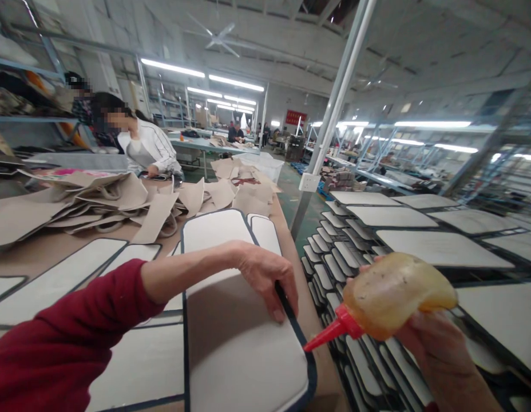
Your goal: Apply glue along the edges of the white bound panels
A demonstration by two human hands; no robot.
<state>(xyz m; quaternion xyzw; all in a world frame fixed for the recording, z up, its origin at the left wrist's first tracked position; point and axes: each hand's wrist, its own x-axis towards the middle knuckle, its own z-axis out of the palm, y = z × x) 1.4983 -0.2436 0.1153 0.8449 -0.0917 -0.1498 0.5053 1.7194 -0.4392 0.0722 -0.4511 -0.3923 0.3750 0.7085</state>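
My left hand (268, 277) grips the right edge of a white panel with dark edging (244, 355), fingers curled over the border. That panel has rounded corners and lies along the right side of the table. In my right hand (432, 337) is a yellowish, translucent squeeze bottle (394, 292), tilted with its red nozzle (334, 331) pointing down and left. The nozzle tip is at the panel's dark edge, near its lower right corner; I cannot tell whether it touches. Other white panels (141, 363) lie on the table left of the held one.
Beige cut pieces with loop handles (106, 200) are heaped on the far table. Stacked dark-edged panels (403, 217) fill the right side beyond the table edge. A metal post (321, 143) rises between them. A co-worker in a white jacket (147, 146) is at the far left.
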